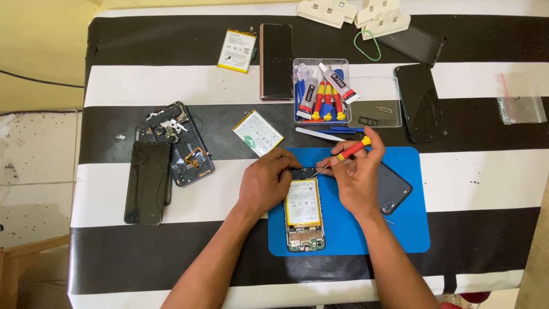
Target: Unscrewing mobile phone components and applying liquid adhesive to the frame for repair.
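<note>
Black and white stripes ran broad across the cloth on the desk where I worked, with pale floor showing off to my left. On the cloth lay a blue mat, and on that mat sat the opened phone, back removed, its battery facing up and its lower circuit board showing towards me. A dark back cover lay on the mat just to the right of it, partly under my right hand. Off to the left, a dismantled phone frame and a black screen panel rested against each other. Further up the desk stood a clear plastic tray holding glue tubes and red, yellow and blue tools, with two dark phones beside it, one to its left and one to its right. Two loose batteries lay out as well, one near the top and one just above my left hand. My left hand was curled over the top edge of the opened phone, fingers pressing down on it to steady it. My right hand was closed around a small red and yellow screwdriver, pinched between thumb and fingers, its tip angled down to the top end of the phone beside my left fingers.
</note>
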